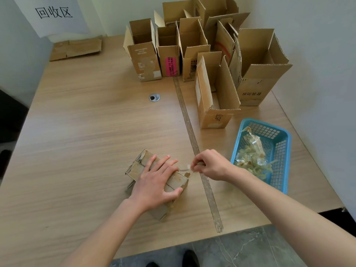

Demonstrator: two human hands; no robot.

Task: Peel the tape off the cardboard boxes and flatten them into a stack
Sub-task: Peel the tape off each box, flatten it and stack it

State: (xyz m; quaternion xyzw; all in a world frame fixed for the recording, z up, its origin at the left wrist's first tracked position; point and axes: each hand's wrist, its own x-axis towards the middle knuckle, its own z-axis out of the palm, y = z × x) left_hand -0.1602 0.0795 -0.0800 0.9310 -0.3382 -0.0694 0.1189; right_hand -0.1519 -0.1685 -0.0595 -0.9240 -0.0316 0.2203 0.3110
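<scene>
A small closed cardboard box (138, 168) lies on the wooden table (86, 132) near the front edge. My left hand (157, 179) presses down on its top, fingers spread and thumb hooked over the near side. A strip of clear tape (185, 169) stretches from the box's right end to my right hand (209, 164), which pinches it just right of the box. Several open upright cardboard boxes (215, 93) stand at the back right. A flattened piece of cardboard (76, 48) lies at the far left corner.
A blue plastic basket (280, 149) holding crumpled peeled tape sits right of my right hand. A taped seam (192, 135) runs down the table. A metal cable grommet (154, 97) sits mid-table. A paper sign (54, 12) hangs on the back wall.
</scene>
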